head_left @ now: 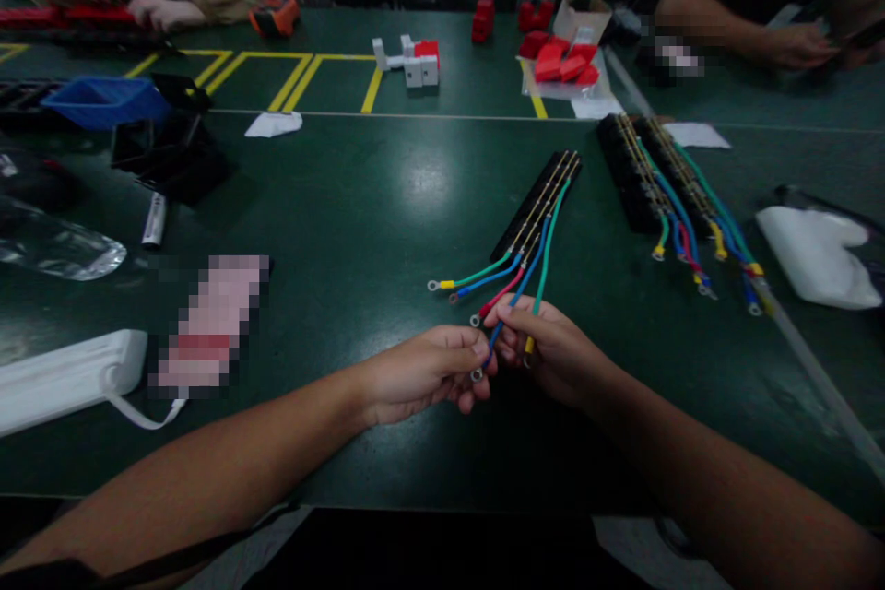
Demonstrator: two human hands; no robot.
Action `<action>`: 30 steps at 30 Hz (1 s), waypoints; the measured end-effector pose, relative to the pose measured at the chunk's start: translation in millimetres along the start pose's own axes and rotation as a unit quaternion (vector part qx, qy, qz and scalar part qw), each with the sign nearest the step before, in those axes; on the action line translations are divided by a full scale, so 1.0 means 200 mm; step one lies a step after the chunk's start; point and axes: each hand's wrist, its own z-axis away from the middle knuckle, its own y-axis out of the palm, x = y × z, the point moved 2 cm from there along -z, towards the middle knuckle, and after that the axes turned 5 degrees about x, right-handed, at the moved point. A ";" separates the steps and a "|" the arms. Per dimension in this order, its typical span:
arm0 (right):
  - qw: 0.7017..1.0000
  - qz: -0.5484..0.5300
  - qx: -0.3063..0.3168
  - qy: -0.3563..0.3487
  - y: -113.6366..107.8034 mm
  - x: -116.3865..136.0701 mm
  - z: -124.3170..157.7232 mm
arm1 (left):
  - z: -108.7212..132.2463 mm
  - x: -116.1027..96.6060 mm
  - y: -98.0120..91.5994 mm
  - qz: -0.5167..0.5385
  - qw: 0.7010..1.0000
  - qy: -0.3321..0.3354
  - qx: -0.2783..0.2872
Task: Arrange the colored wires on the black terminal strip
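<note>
A black terminal strip [526, 210] with brass-coloured bars lies on the green table, its near end toward me. Green, blue and red wires with ring terminals run from it. My left hand [435, 371] is closed around the lower end of a blue wire [531, 269], by its ring terminal [477, 375]. Slightly higher, my right hand [553, 346] pinches the same wire between thumb and finger. A green wire [547, 244] with a yellow sleeve passes by the right fingers. Left of the hands, a red wire [507, 289] and two others end freely.
Two similar wired strips [631, 180] lie at right, near a white bag [820, 258]. At left are a phone [214, 323] on a cable, a white power strip [69, 378], black trays [170, 152] and a blue bin [107, 101]. Red parts [567, 63] and other people's hands are farther back.
</note>
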 end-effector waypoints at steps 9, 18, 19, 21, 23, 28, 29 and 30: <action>1.000 0.004 -0.003 0.004 0.01 0.01 0.00 | 0.00 -0.01 0.01 0.010 1.000 0.006 -0.007; 1.000 0.010 -0.005 0.008 0.01 0.01 0.00 | 0.00 -0.01 0.01 0.002 1.000 0.010 0.005; 1.000 0.009 -0.006 0.010 0.01 0.01 0.00 | 0.00 -0.01 0.01 0.000 1.000 0.009 0.005; 1.000 0.008 -0.008 0.011 0.00 0.01 0.00 | 0.00 -0.01 0.01 -0.001 1.000 0.008 0.006; 1.000 0.006 -0.006 0.011 0.00 0.01 0.00 | -0.01 -0.01 0.01 0.002 1.000 0.009 0.007; 1.000 0.004 -0.002 0.010 0.00 0.00 0.00 | -0.01 -0.01 0.00 0.008 1.000 0.008 0.001; 1.000 0.006 -0.006 0.011 0.00 0.00 0.00 | -0.01 -0.01 0.00 0.009 1.000 0.007 0.001; 1.000 0.008 -0.009 0.012 0.00 0.00 0.00 | -0.01 -0.01 0.00 0.011 1.000 0.007 0.001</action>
